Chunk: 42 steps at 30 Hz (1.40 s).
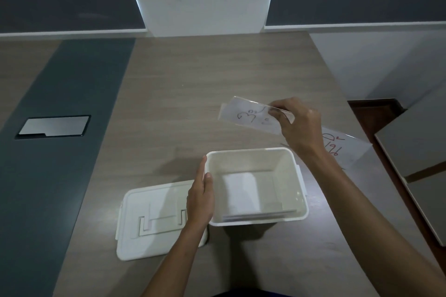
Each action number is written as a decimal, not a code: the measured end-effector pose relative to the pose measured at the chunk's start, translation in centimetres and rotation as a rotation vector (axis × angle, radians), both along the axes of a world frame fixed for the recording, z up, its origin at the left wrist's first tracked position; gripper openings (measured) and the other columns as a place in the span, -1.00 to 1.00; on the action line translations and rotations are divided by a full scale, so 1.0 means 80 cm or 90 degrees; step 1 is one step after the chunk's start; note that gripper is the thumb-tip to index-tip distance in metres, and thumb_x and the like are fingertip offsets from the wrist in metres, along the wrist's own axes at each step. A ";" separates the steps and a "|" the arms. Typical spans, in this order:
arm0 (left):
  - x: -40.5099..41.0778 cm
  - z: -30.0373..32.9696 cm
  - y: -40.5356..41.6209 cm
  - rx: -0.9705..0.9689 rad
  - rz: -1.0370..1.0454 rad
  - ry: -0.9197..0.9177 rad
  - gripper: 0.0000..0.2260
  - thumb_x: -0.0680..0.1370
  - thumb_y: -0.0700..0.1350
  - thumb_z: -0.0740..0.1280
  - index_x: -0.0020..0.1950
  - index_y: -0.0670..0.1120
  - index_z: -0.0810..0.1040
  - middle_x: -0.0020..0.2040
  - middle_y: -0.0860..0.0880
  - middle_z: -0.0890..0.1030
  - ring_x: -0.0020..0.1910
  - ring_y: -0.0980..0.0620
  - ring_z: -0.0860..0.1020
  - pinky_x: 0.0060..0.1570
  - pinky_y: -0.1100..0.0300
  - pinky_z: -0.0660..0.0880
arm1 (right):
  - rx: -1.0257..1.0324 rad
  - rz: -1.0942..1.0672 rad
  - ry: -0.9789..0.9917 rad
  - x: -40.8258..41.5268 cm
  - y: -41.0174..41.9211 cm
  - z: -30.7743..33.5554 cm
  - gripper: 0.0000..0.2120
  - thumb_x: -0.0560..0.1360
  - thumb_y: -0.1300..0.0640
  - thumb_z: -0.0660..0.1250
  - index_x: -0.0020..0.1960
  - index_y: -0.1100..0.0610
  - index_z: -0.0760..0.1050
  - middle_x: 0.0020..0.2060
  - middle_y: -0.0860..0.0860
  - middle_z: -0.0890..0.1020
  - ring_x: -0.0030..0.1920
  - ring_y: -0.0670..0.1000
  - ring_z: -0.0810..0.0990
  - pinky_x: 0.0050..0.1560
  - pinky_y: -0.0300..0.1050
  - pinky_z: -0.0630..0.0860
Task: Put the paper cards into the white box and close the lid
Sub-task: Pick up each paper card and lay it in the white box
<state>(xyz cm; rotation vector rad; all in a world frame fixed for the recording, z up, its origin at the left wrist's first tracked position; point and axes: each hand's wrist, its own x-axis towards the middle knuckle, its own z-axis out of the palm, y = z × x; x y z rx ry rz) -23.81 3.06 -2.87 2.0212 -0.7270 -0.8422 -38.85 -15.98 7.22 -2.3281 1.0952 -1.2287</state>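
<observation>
white card (251,117) pinched in right hand (298,125), above the box (293,171)
long side slants down-right, card extending left of fingers; left hand (200,196) flat against box wall, gripping nothing.

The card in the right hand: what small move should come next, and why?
Probably bring the card toward the person and lower it into the white box. The right hand pinches it in the air beyond the box's far rim, the box is open with cards already inside, and the left hand steadies its left wall. The lid lies aside.
</observation>
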 end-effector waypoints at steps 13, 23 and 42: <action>-0.001 0.003 0.002 0.008 0.008 0.018 -0.60 0.67 0.03 -0.03 0.44 0.44 0.14 0.44 0.05 0.44 0.34 -0.09 0.45 0.12 0.13 0.28 | 0.228 0.159 0.249 -0.037 0.105 -0.048 -0.88 0.45 0.15 0.46 -0.02 0.06 0.69 -0.12 -0.08 0.71 -0.16 -0.20 0.59 -0.04 -0.34 0.54; 0.000 0.004 0.002 -0.012 0.020 0.010 -0.60 0.67 0.00 -0.01 0.45 0.38 0.18 -0.23 0.34 0.38 -0.28 0.33 0.37 0.01 0.16 0.29 | 0.400 0.208 0.390 -0.038 0.132 -0.084 -0.87 0.51 0.10 0.38 0.02 0.03 0.68 -0.11 -0.13 0.68 -0.11 -0.13 0.61 0.00 -0.25 0.53; 0.000 -0.002 0.001 -0.015 0.014 -0.024 -0.60 0.67 0.00 -0.01 0.45 0.40 0.19 -0.35 0.25 0.28 -0.35 0.24 0.37 -0.23 0.25 0.36 | 0.489 0.284 0.487 -0.055 0.121 -0.089 -0.85 0.38 -0.03 0.35 -0.09 -0.06 0.64 -0.10 -0.15 0.64 -0.04 -0.17 0.58 -0.02 -0.17 0.58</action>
